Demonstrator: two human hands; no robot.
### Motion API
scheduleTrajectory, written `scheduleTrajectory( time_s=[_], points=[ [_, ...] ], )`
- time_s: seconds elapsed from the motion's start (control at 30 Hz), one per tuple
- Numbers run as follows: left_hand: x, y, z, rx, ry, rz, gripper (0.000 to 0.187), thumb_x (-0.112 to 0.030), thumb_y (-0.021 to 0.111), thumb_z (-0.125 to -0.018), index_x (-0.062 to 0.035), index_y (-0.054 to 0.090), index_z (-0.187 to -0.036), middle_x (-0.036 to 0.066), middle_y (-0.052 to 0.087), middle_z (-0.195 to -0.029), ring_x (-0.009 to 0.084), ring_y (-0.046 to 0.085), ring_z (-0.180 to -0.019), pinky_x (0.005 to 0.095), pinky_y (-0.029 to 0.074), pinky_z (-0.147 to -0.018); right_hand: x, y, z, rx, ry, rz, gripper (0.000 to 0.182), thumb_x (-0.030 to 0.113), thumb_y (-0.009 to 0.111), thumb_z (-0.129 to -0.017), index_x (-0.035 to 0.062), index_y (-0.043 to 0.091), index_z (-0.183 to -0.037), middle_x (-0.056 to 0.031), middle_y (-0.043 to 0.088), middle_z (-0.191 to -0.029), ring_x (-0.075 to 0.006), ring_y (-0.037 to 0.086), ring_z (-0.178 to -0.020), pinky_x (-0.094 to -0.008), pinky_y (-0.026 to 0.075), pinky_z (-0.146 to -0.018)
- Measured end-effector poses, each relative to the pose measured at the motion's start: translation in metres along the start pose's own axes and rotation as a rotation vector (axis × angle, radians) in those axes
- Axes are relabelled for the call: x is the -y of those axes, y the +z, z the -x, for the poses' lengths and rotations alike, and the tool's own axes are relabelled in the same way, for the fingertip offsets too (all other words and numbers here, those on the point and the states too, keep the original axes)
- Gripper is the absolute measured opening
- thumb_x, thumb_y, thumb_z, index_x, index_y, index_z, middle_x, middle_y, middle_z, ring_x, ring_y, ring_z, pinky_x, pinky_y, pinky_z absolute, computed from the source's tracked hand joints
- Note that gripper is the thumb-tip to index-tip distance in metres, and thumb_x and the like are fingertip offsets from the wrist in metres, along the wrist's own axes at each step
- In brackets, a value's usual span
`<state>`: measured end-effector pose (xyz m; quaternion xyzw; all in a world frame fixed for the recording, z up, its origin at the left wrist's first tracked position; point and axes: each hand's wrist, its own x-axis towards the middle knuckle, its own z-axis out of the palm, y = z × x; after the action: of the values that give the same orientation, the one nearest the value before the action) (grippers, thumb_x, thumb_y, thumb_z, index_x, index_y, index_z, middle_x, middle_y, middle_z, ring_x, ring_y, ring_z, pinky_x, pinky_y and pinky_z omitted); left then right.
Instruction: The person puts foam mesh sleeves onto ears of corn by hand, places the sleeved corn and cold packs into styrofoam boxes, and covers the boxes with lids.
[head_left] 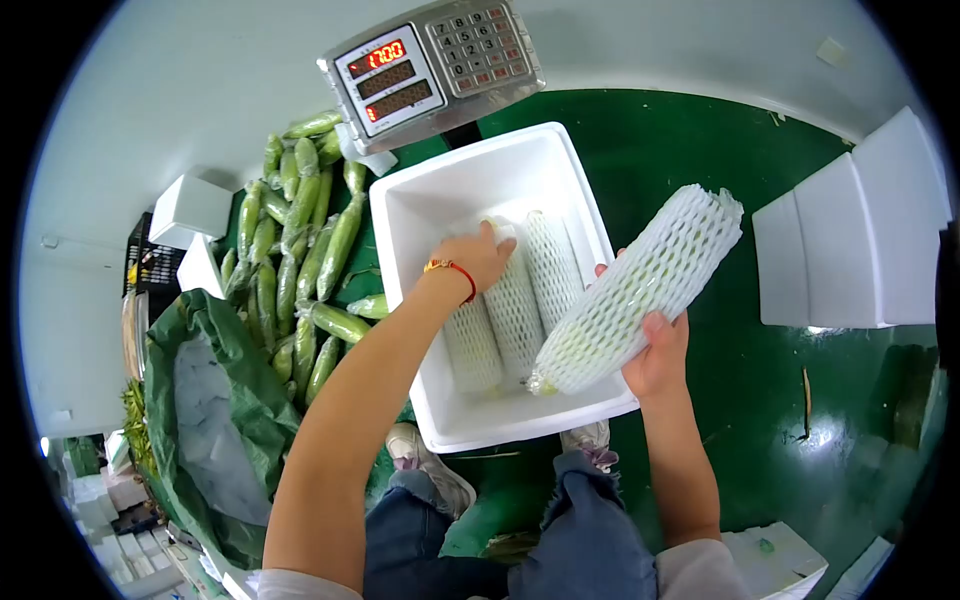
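A white foam box (pixel 470 428) holds three long green vegetables in white foam netting, lying side by side. My left hand (pixel 478 258) reaches into it, its fingers bent over the upper end of the middle netted vegetable (pixel 515 310); whether they grip it is hard to tell. Another netted vegetable (pixel 640 290), larger in view, is in my right hand (pixel 658 355), thumb on top and fingers underneath. It is tilted over the box's right side, its lower end above the box. The right netted vegetable (pixel 552 265) lies under it in part.
A scale display (pixel 430 70) with red digits stands behind the box. Many plastic-wrapped green vegetables (pixel 300 220) lie on the green floor at left, beside a green sack (pixel 250 400). White foam boxes (pixel 820 250) stand at right; another (pixel 775 560) is at lower right.
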<state>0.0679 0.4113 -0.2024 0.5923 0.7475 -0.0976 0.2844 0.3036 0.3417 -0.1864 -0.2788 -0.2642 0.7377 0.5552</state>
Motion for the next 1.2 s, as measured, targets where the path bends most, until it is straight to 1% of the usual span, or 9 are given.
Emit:
scheduleTrajectory(
  time_s=[0.13, 0.23, 0.33, 0.43, 0.53, 0.63, 0.7, 0.87, 1.2],
  points=[
    [0.014, 0.008, -0.034, -0.363, 0.307, -0.115, 0.054, -0.045, 0.042, -0.093, 0.0007, 0.053, -0.121, 0.023, 0.06, -0.116, 0.0393, 0.06, -0.101, 0.0464, 0.043, -0.094, -0.004, 0.004, 0.003, -0.023, -0.036, 0.178, 0.083, 0.024, 0.074, -0.07, -0.0034, 0.03, -0.136, -0.0154, 0.046, -0.13, -0.0344, 0.049, -0.12, -0.0492, 0.042, -0.101],
    [0.011, 0.005, -0.044, 0.142, 0.216, -0.159, 0.053, -0.044, 0.043, -0.093, 0.0002, 0.055, -0.119, 0.024, 0.058, -0.118, 0.037, 0.056, -0.109, 0.044, 0.043, -0.095, -0.004, 0.008, 0.003, -0.037, -0.021, 0.253, 0.082, 0.024, 0.074, -0.07, -0.0037, 0.032, -0.135, -0.0151, 0.047, -0.129, -0.0339, 0.049, -0.121, -0.0497, 0.042, -0.102],
    [0.011, -0.014, -0.038, 0.175, 0.205, -0.15, 0.051, -0.044, 0.045, -0.092, -0.0004, 0.059, -0.116, 0.022, 0.056, -0.123, 0.0351, 0.054, -0.114, 0.0416, 0.042, -0.096, -0.001, 0.007, 0.001, -0.032, 0.014, 0.242, 0.082, 0.027, 0.076, -0.069, -0.003, 0.033, -0.134, -0.0139, 0.047, -0.129, -0.0339, 0.046, -0.124, -0.0502, 0.04, -0.104],
    [0.004, 0.028, -0.048, -0.505, 0.527, 0.192, 0.05, -0.042, 0.043, -0.093, -0.0017, 0.058, -0.118, 0.02, 0.053, -0.126, 0.0328, 0.052, -0.117, 0.038, 0.041, -0.099, -0.007, 0.016, -0.012, -0.097, -0.096, 0.2, 0.08, 0.027, 0.075, -0.072, -0.0014, 0.034, -0.134, -0.0121, 0.048, -0.129, -0.0327, 0.044, -0.126, -0.0486, 0.036, -0.107],
    [-0.01, 0.013, -0.059, 0.183, 0.593, 0.145, 0.047, -0.038, 0.047, -0.093, -0.004, 0.052, -0.124, 0.019, 0.052, -0.129, 0.0334, 0.05, -0.119, 0.0389, 0.039, -0.101, -0.007, 0.034, -0.045, -0.081, -0.249, 0.214, 0.076, 0.026, 0.073, -0.076, 0.0009, 0.034, -0.136, -0.0108, 0.048, -0.129, -0.0322, 0.044, -0.126, -0.0471, 0.034, -0.109],
    [0.006, 0.019, -0.013, -0.177, 0.686, -0.145, 0.044, -0.033, 0.056, -0.087, -0.0052, 0.054, -0.122, 0.017, 0.053, -0.127, 0.0341, 0.05, -0.119, 0.0407, 0.04, -0.1, -0.013, 0.06, -0.085, -0.06, -0.38, 0.24, 0.067, 0.007, 0.076, -0.071, -0.0004, 0.041, -0.127, -0.0144, 0.053, -0.12, -0.0265, 0.053, -0.114, -0.0408, 0.04, -0.102],
    [0.024, 0.026, 0.041, -0.419, 0.734, -0.351, 0.044, -0.029, 0.062, -0.083, -0.0059, 0.055, -0.12, 0.015, 0.054, -0.126, 0.0346, 0.05, -0.118, 0.0419, 0.041, -0.099, -0.026, 0.071, -0.099, -0.016, -0.449, 0.815, 0.067, 0.006, 0.078, -0.068, 0.0008, 0.041, -0.124, -0.0135, 0.051, -0.12, -0.026, 0.052, -0.112, -0.0403, 0.041, -0.097],
    [0.07, 0.035, 0.173, -0.065, 0.978, 0.036, 0.044, -0.038, 0.062, -0.08, -0.0053, 0.06, -0.109, 0.005, 0.061, -0.09, 0.0201, 0.059, -0.084, 0.0338, 0.045, -0.082, -0.076, 0.069, -0.125, 0.221, -0.848, 1.506, 0.077, 0.006, 0.079, -0.06, 0.0028, 0.037, -0.125, -0.0158, 0.043, -0.123, -0.0335, 0.044, -0.113, -0.0455, 0.036, -0.095],
    [0.075, 0.074, 0.192, -0.39, 0.917, 0.031, 0.037, -0.033, 0.068, -0.073, -0.0073, 0.063, -0.099, -0.002, 0.053, -0.065, 0.0151, 0.054, -0.067, 0.0289, 0.041, -0.074, -0.154, 0.054, -0.124, 0.267, -0.702, 1.822, 0.06, -0.001, 0.068, -0.063, 0.0092, 0.05, -0.119, -0.0109, 0.048, -0.12, -0.0333, 0.044, -0.113, -0.0486, 0.03, -0.102]
  ],
)
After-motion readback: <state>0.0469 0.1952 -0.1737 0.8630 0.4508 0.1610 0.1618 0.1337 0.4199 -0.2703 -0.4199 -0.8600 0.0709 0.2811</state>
